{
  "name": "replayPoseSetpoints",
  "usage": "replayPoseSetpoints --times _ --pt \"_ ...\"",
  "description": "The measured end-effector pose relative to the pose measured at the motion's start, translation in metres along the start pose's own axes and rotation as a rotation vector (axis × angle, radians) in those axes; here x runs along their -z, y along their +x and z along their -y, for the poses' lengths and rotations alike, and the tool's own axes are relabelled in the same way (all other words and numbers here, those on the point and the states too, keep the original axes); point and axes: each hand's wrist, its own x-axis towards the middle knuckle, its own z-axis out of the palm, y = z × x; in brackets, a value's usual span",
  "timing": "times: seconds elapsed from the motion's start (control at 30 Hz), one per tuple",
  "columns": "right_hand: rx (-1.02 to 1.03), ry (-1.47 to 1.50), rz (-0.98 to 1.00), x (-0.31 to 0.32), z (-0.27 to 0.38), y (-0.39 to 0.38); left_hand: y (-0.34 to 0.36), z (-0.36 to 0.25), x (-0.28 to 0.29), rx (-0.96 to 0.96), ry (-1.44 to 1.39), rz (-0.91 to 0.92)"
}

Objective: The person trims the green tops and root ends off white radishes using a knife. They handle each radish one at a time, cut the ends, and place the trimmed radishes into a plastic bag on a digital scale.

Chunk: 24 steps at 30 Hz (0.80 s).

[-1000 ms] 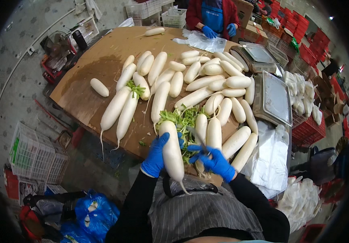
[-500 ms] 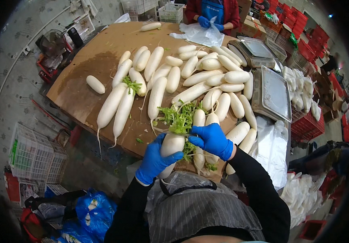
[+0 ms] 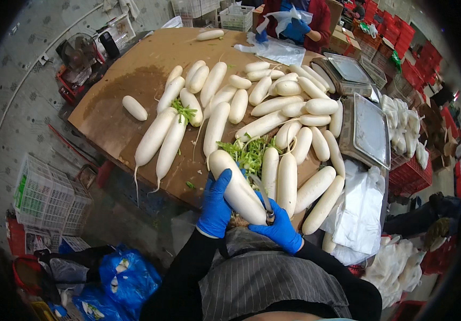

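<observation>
Above the near edge of the table [image 3: 114, 120], the left hand [image 3: 215, 207] curls round a white radish [image 3: 238, 190], some fingers hidden behind it; the right hand [image 3: 281, 229] grips a knife [image 3: 265, 193], its handle mostly covered.

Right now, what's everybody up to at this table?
One person's left hand grips a white radish, its far end bare of leaves, while the right hand holds a knife beside its near end. Loose greens lie just beyond, and more radishes are spread over the table. Two scales stand on the right. Across the table, a co-worker handles a plastic bag.
</observation>
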Motion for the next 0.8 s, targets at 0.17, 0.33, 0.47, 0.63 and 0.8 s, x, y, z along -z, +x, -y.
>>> replayPoseSetpoints --times 0.17,0.33,0.47,0.63,0.8 --pt "-0.457 0.91 0.188 0.012 0.026 -0.011 0.015 -0.023 -0.006 -0.325 0.157 0.225" --pt "-0.276 0.585 0.261 0.026 0.003 0.001 0.039 -0.033 0.007 -0.563 0.583 0.128" --pt "-0.611 1.043 0.209 0.035 -0.002 -0.005 0.056 -0.045 0.042 -0.611 0.797 0.01" --pt "-0.393 0.823 0.04 0.077 -0.01 0.083 0.059 -0.064 0.079 -0.46 0.663 -0.173" --pt "-0.003 0.437 -0.332 0.107 0.007 0.228 0.057 -0.061 0.135 -0.468 0.696 -0.251"
